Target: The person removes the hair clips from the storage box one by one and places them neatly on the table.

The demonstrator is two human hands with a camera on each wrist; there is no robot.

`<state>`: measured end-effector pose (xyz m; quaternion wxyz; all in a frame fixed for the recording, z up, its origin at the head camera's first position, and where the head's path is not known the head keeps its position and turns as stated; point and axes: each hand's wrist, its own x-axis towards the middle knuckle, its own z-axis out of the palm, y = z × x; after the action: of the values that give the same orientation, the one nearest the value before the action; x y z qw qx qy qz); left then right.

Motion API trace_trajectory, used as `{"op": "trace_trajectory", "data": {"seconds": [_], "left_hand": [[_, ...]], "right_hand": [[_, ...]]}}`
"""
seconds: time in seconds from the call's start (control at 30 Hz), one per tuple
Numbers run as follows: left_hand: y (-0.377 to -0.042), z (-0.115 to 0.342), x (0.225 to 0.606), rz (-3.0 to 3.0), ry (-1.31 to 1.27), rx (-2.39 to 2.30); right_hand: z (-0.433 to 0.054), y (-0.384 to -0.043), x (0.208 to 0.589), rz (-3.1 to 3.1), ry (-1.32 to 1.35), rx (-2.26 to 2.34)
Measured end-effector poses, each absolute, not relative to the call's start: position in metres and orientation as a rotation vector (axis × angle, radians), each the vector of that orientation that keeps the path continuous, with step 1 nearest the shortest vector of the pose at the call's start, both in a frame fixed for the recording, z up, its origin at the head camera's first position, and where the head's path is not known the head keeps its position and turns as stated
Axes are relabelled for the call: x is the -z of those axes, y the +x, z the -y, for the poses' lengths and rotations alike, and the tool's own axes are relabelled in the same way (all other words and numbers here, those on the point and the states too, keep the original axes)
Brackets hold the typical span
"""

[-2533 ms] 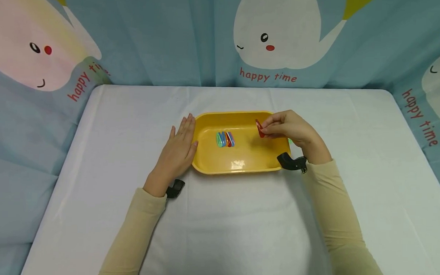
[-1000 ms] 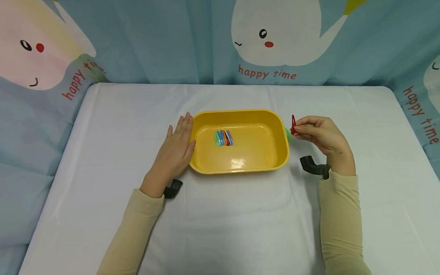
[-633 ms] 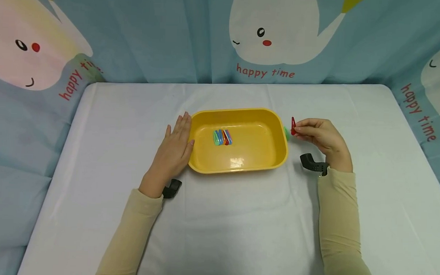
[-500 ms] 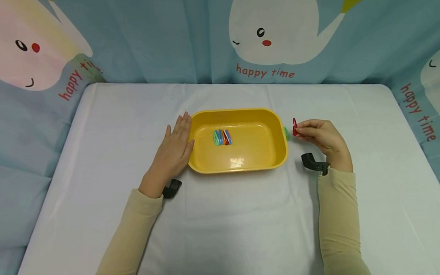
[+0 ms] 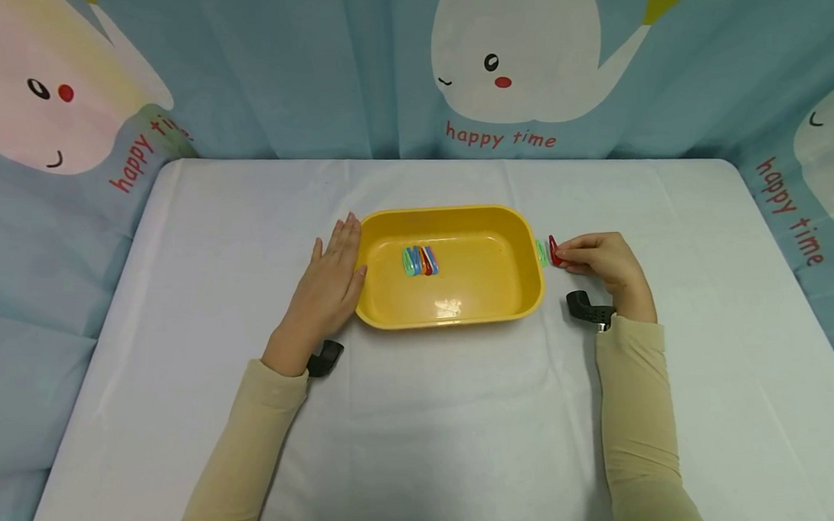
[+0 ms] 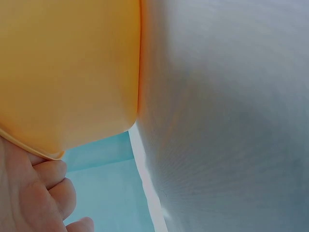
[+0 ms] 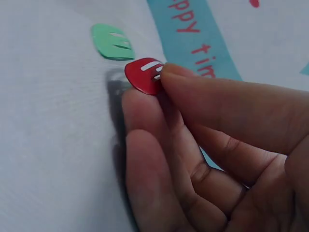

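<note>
My right hand (image 5: 606, 263) pinches a red snap hair clip (image 5: 555, 251) between thumb and fingertips, low over the white cloth just right of the yellow tray. Close beside it, a light green hair clip (image 5: 542, 253) lies on the cloth by the tray's right end. In the right wrist view the red clip (image 7: 144, 76) shows its slotted face, partly covered by the thumb. My left hand (image 5: 330, 280) rests with straight fingers along the left rim of the yellow tray (image 5: 484, 305). Inside the tray, a row of several colourful hair clips (image 5: 421, 261) lies left of its middle.
A white cloth (image 5: 439, 430) covers the table. Blue curtains (image 5: 313, 73) printed with whales hang behind the far edge and at both sides. A black wrist camera mount (image 5: 589, 309) sits at my right wrist, another mount (image 5: 325, 358) at my left.
The right hand carried the red hair clip out of the tray, past its right rim, then lowered it beside the green clip. The left hand stayed against the tray.
</note>
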<state>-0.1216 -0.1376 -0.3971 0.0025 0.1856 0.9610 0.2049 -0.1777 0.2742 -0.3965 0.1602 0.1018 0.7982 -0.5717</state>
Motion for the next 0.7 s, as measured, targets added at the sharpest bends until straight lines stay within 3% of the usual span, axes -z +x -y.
{"op": "trace_trajectory", "data": {"seconds": [0.7], "left_hand": [[-0.122,0.138,0.397,-3.012,0.583,-0.637]], "right_hand": [[-0.261,-0.175,0.396,-2.533,0.309,1.364]]}}
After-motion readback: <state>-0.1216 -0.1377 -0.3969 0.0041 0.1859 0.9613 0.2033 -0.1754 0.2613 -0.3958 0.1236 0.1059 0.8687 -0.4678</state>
